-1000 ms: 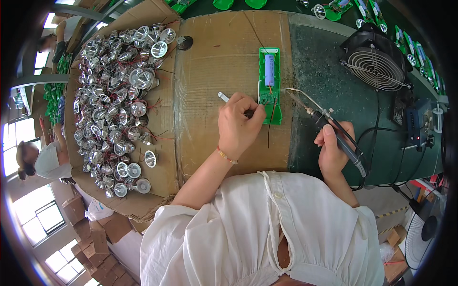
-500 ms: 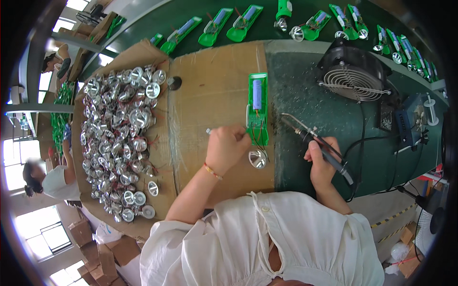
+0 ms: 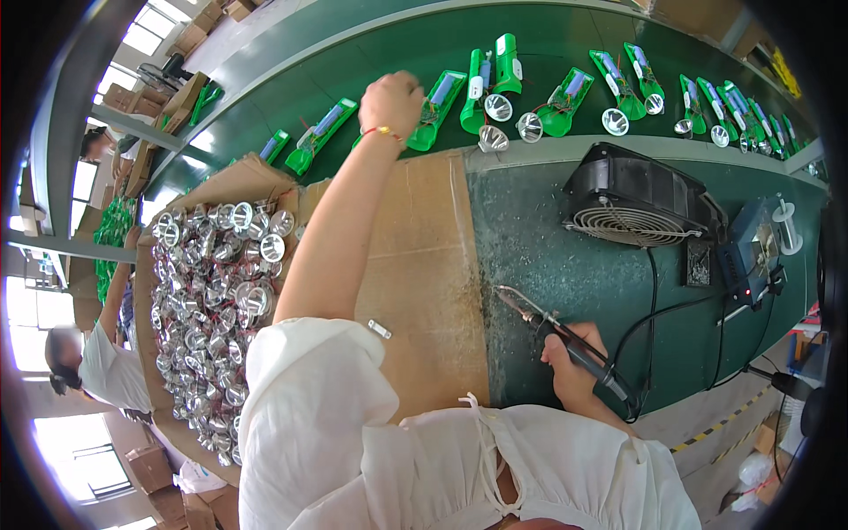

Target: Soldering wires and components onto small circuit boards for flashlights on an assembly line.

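Observation:
My left hand is stretched out over the far green shelf, above one of the green flashlight housings there. Its fingers point away and the hand hides what lies under them, so its grip does not show. Beside it lies another green housing with a blue battery cell. In my right hand a soldering iron is held like a pen, its tip toward the edge of the cardboard. A small white part lies on that cardboard. A housing with a reflector stands at the shelf's near edge.
Loose silver reflectors with red wires fill a cardboard box at left. A black fan, a blue soldering station and a solder spool stand at right. More green housings line the shelf. A co-worker is at far left.
My left hand has moved from the cardboard to the far shelf. The wired housing has left the cardboard, and one with a reflector now stands on the shelf. The iron stays in my right hand.

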Demonstrator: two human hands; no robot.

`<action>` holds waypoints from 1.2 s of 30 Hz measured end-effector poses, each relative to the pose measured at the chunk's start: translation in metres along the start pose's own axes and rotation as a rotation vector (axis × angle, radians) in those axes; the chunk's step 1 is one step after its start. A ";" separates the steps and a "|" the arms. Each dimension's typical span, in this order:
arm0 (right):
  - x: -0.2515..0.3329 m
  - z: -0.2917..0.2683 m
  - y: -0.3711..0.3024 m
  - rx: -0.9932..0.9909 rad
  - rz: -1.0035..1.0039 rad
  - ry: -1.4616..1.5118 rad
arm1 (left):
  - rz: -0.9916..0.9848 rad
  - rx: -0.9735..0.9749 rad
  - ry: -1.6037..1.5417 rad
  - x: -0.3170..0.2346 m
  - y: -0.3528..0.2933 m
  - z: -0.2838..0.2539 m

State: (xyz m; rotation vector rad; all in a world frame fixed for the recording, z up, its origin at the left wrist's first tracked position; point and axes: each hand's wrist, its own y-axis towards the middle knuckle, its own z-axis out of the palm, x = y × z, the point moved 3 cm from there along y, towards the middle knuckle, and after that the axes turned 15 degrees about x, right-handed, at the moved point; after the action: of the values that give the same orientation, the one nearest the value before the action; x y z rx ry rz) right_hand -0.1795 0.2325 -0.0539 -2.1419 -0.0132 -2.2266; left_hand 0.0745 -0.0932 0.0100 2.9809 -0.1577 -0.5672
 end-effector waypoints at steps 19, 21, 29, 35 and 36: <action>0.000 0.003 0.004 -0.020 -0.044 -0.063 | -0.242 0.120 -0.375 0.002 -0.296 -0.020; -0.001 0.003 0.004 -0.025 -0.056 -0.067 | -0.288 -0.065 -0.202 0.032 -0.291 -0.043; 0.001 0.006 0.003 -0.056 -0.076 -0.019 | -0.615 0.095 0.105 0.103 -0.216 -0.056; 0.004 0.005 -0.004 -0.056 -0.054 0.016 | -0.187 0.051 -0.155 0.060 -0.273 -0.017; 0.006 0.007 -0.004 -0.044 -0.052 0.022 | -0.158 0.020 -0.266 0.054 -0.283 -0.017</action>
State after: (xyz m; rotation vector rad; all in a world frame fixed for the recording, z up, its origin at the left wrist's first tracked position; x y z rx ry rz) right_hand -0.1734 0.2370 -0.0474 -2.1638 -0.0190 -2.2996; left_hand 0.1537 0.1822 -0.0280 2.9409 0.0534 -0.9852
